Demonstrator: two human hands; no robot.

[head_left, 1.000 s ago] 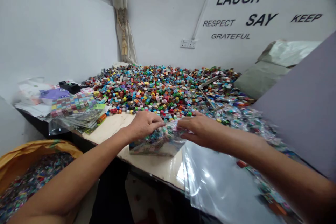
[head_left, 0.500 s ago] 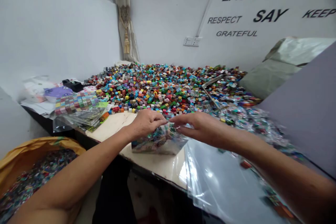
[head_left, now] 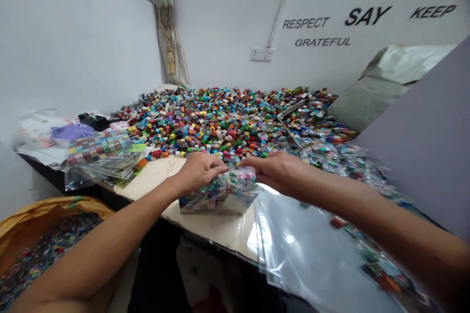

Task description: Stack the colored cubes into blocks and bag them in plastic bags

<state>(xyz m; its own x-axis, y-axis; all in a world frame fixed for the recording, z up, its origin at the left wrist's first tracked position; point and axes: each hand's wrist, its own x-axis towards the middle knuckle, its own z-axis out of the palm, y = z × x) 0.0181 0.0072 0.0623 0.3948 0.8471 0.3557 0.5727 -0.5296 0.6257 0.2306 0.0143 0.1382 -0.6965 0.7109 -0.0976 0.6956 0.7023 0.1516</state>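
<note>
A pale table runs beneath both hands, with a black edge on the near side. Beyond the hands spreads a big heap of small coloured blocks, reaching to the white wall, where a curtain hangs. To the right of and below the right hand lie flat clear sheets of plastic; to the left of the left forearm stands a yellow sack, cut off by the picture border.

The fingertips of the right hand are hard to make out: its fingers point toward the left hand, but I cannot tell if they grip anything. The left hand has thumb and forefinger together, pinching the top of a clear bag. This bag, with coloured contents blurred by glare, is directly below the left hand, extending rightward under the right fingertips.
</note>
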